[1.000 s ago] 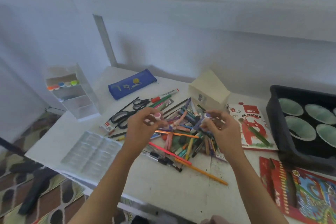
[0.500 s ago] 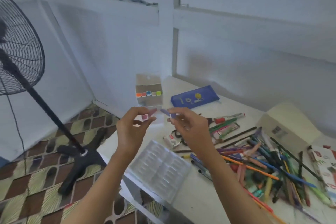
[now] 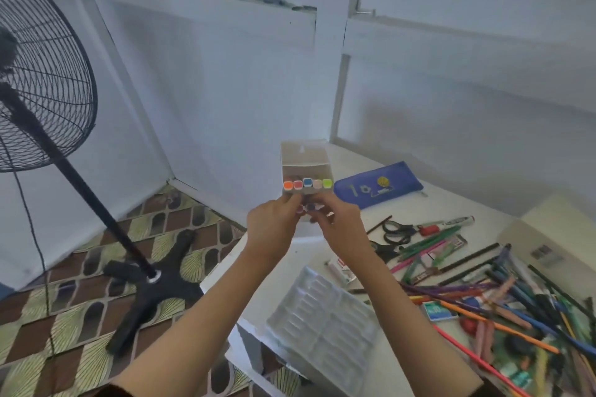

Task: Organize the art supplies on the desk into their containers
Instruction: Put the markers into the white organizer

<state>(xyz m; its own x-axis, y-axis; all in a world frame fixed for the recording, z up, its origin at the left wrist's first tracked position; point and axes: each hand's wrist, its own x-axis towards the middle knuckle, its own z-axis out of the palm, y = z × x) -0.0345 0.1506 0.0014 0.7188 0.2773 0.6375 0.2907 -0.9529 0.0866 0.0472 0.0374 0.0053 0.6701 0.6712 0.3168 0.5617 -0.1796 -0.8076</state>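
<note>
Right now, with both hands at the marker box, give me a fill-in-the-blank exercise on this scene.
1. The filled row of the marker box shows ___ coloured caps.
2. The cap at the right end of that row is ___.
3. The pencil case beside the box is ___.
4. The fan stands on the ___.
Missing words: five; green; blue; floor.

Both arms are bare from the left hand [image 3: 274, 223] and right hand [image 3: 339, 226] down the slim forearms. A dark sleeve [image 3: 111, 392] edge shows at the left arm's upper end, too blurred to make out more.
</note>
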